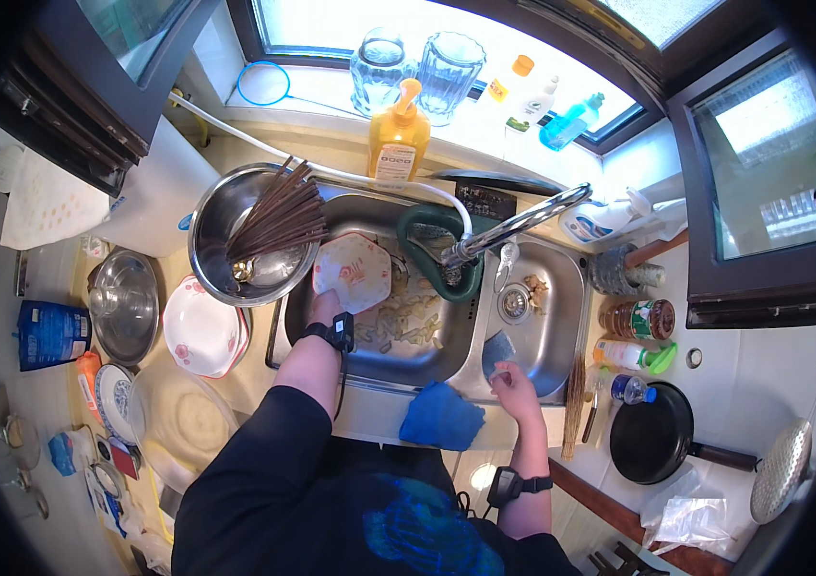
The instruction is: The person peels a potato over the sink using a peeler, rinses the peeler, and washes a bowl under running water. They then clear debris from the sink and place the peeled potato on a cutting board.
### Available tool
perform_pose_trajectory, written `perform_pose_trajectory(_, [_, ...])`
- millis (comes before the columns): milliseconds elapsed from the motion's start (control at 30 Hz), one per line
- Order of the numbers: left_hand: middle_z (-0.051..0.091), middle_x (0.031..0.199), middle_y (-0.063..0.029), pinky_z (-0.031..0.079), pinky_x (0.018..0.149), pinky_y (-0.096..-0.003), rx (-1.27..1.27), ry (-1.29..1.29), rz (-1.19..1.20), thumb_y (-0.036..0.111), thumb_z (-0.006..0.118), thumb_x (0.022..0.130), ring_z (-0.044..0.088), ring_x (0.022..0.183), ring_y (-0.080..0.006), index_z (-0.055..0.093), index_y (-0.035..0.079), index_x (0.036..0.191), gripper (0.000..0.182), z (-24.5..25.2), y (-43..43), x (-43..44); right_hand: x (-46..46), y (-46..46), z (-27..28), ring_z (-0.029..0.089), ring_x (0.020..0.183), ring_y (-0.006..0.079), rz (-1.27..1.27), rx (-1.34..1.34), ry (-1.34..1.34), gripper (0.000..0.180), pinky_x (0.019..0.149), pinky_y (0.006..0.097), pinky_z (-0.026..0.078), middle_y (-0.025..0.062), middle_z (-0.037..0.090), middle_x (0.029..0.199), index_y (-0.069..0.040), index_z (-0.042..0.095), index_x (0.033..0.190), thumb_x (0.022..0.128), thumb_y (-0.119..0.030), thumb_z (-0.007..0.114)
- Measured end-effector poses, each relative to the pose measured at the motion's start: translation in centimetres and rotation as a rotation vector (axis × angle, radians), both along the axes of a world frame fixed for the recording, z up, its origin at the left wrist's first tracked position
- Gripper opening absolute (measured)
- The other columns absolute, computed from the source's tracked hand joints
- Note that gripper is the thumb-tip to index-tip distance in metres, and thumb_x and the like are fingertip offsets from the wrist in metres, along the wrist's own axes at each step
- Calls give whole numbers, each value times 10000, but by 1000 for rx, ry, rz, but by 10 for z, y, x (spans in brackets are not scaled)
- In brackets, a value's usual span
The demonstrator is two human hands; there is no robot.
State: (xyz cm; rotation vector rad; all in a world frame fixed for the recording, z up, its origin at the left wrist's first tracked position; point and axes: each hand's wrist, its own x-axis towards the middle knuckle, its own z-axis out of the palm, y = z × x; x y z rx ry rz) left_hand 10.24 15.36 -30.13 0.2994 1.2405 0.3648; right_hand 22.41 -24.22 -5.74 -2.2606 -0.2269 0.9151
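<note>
My left hand point(325, 308) grips the near edge of a white plate with a floral pattern point(352, 270), tilted inside the larger basin of the stainless steel sink point(379, 367). Pale food scraps point(408, 324) lie on the basin floor beside it. At the near side of the smaller basin, my right hand point(516, 391) has its fingers curled on the lower edge of a grey-blue scouring pad point(499, 351). A blue cloth point(442, 415) lies on the counter edge between my arms. The chrome faucet point(516, 223) reaches over a green strainer basket point(408, 230).
Left of the sink stand a steel bowl holding dark chopsticks point(282, 219) and stacked floral dishes point(199, 327). A yellow pump bottle point(398, 140) stands behind the basin. On the right are a whisk of thin sticks point(575, 403), bottles and a black frying pan point(651, 433).
</note>
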Motion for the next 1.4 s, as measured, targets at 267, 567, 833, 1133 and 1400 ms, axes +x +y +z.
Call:
perform_pose_trajectory(267, [554,1254,-222,534,842,-605,168,-31,12,-130,325,811,595,1094,-437,452,47,1343,575,33,-2,9,24,23,-8,641,759,168,39,8,45,364,690,312,506,119,669,846,-11,572,1185,873,-188,639])
perform_pose_trajectory(567, [636,1149,-167,595,541,-359,291,131,-220,-76,333,857,694,912,-291,472,56,1332,513,195,-53,-25,92,85,-28,582,919,176,-551,498,360,349,728,320,517,94,586,1018,0,495,1232,920,-154,530])
perform_pose_trajectory(833, [532,1324,-189,538,927,-472,205,-116,-140,47,391,995,588,1147,-336,377,61,1392,397,251,-99,-43,138,124,-46,561,792,189,-667,772,648,86,747,356,544,65,543,820,-42,546,919,913,-127,533])
perform_pose_trajectory(1133, [505,1355,-168,537,937,-468,262,-288,-151,34,391,997,561,1186,-326,349,86,1407,416,274,-125,-26,138,120,-28,588,770,250,-596,711,616,135,745,408,542,97,575,834,-24,554,955,902,-148,543])
perform_pose_trajectory(1400, [545,1304,-130,567,892,-444,347,-251,-210,58,419,993,596,1139,-300,374,96,1392,403,278,-141,-13,34,126,34,160,1467,307,706,119,-795,697,1171,528,121,195,254,1547,-22,322,1467,927,-420,507])
